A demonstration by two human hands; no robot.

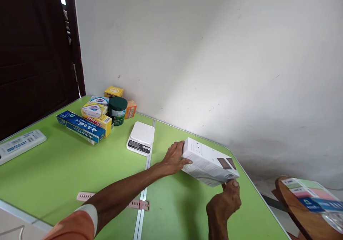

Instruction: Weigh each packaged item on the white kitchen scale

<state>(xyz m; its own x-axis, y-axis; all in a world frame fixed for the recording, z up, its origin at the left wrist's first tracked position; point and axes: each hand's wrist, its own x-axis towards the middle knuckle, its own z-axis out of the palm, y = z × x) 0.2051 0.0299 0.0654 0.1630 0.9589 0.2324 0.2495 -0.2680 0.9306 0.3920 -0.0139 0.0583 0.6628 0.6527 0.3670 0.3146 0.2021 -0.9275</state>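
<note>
A long white cardboard box, printed with small text, a barcode and dark brown rectangles, is held tilted above the right part of the green table. My left hand grips its left end, thumb on the near side and fingers behind. At the lower right corner, my right hand is closed on the box edge; its fingertips are partly hidden. A white kitchen scale stands left of the box. Beneath my left forearm lies a pink perforated watch strap, partly covered.
On the green table, several soap and toothpaste boxes cluster at the back left around a dark green jar. A white flat package lies far left. Right of the table, a wooden stool bears colourful packs. A wall closes the back.
</note>
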